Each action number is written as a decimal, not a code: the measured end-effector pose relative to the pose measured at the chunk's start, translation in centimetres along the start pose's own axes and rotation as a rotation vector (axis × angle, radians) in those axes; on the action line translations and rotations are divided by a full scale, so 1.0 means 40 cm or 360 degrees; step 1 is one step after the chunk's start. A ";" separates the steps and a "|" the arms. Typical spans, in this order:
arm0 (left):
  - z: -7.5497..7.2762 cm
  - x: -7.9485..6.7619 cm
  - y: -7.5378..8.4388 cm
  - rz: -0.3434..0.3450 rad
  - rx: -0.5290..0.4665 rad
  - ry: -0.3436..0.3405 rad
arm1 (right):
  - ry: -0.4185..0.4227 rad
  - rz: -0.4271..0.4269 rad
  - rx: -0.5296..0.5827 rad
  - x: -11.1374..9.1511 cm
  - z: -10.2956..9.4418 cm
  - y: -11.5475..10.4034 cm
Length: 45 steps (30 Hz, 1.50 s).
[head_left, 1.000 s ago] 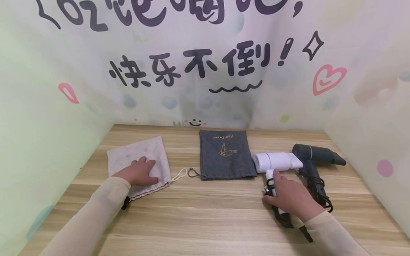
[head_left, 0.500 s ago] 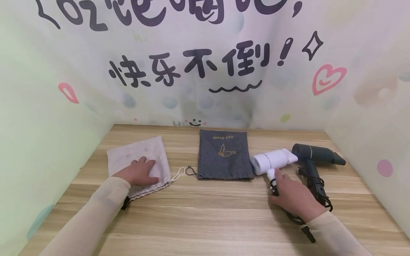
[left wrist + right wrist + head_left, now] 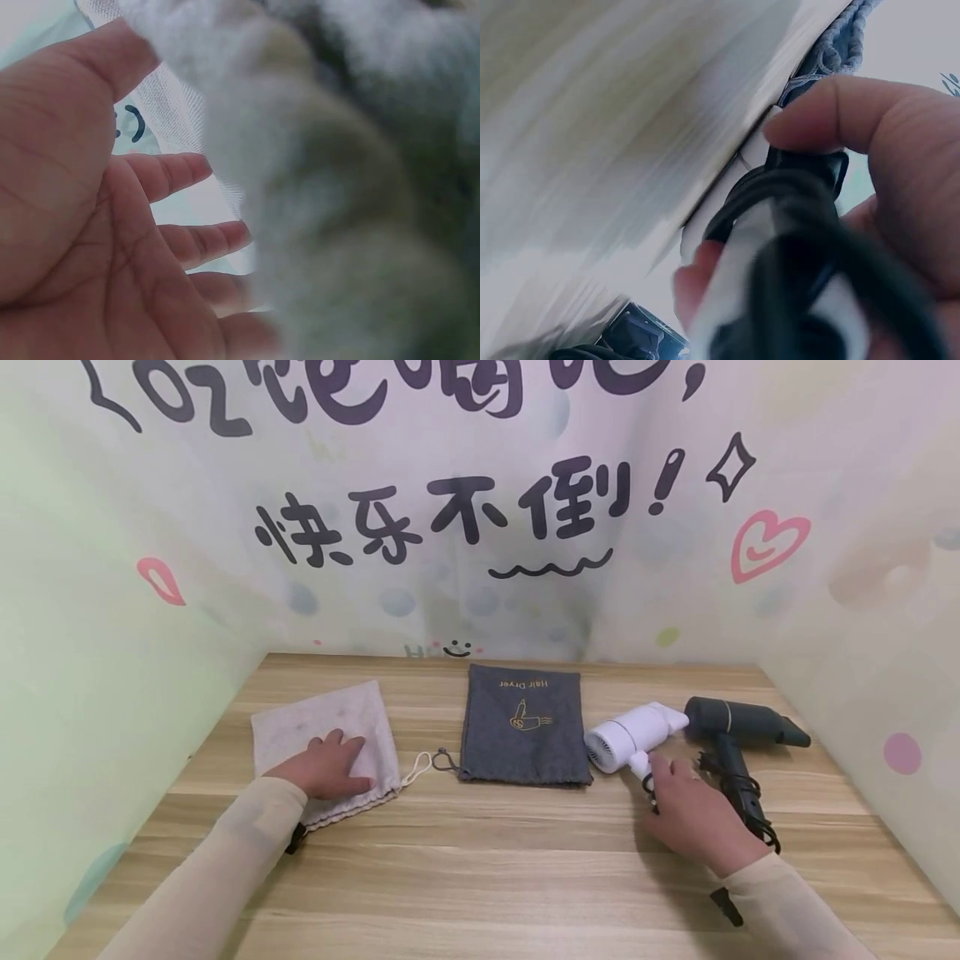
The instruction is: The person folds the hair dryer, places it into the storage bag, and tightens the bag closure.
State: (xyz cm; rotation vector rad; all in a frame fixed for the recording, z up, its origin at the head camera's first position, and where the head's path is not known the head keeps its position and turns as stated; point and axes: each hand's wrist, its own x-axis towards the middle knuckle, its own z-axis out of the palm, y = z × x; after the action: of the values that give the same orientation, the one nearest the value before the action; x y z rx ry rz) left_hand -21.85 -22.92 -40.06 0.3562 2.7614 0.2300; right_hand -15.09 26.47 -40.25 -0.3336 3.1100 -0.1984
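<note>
My left hand rests flat on a pale drawstring pouch at the left of the table. Its fingers are spread and loosely bent; in the left wrist view the fingertips meet the blurred pale cloth. On the right, my right hand grips the handle of a white hair dryer. The dryer lies tilted, its nozzle toward the back right. Seen from the right wrist, a black cord is wound around the handle between thumb and fingers. The hand hides most of the handle.
A dark grey drawstring pouch printed "Hair Dryer" lies mid-table, its right edge close to the white dryer's rear end. A black hair dryer with a wrapped cord lies just right of the white one. A fabric wall bounds the table's back.
My right hand has shifted slightly right and turned the white dryer so its nozzle points farther back. The dark pouch's front edge has swung slightly left. The left hand has stayed put.
</note>
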 end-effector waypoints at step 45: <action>-0.002 -0.016 0.017 0.0003 0.0006 0.0007 | 0.1205 -0.0532 -0.0483 0.029 -0.065 0.014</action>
State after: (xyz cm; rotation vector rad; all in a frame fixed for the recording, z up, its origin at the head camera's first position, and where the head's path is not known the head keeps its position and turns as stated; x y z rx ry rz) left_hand -21.16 -22.44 -39.66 0.3601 2.7665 0.2264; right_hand -16.41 27.08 -37.76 -0.9984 3.7997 0.2089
